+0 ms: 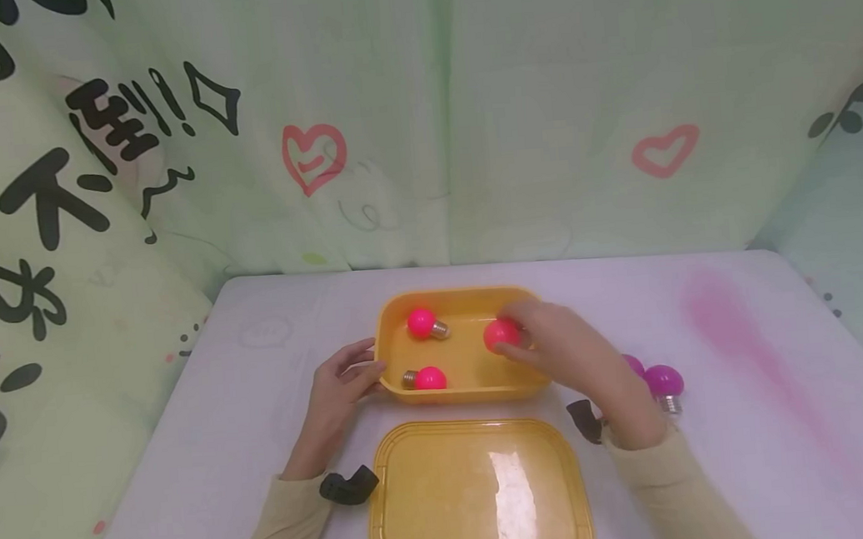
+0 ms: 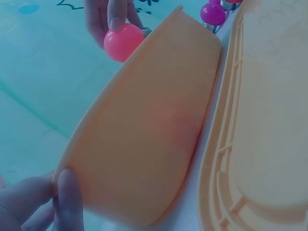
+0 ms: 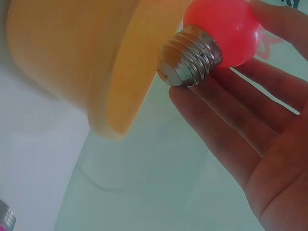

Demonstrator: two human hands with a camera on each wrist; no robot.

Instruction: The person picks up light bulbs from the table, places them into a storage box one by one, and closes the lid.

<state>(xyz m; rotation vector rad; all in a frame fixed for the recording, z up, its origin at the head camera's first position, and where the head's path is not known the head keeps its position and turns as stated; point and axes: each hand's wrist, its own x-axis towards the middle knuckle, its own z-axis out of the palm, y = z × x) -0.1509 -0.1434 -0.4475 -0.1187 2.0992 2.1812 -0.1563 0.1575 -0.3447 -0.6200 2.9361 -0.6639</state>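
The right hand (image 1: 560, 344) pinches a pink bulb (image 1: 500, 333) in its fingers (image 3: 211, 126), above the yellow box (image 1: 478, 394) and unreleased. The left hand (image 1: 337, 385) grips the box's rim. Two other pink bulbs (image 1: 421, 322) (image 1: 431, 378) already lie inside; at least two purple bulbs (image 1: 664, 380) are outside, on the desk (image 1: 206, 486). The lid (image 1: 448, 502) is off.

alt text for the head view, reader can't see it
A right hand holds a pink light bulb over a yellow container with two more bulbs inside; the left hand grips its left end. A yellow lid lies nearer the camera; purple bulbs sit to the right on the pale table.
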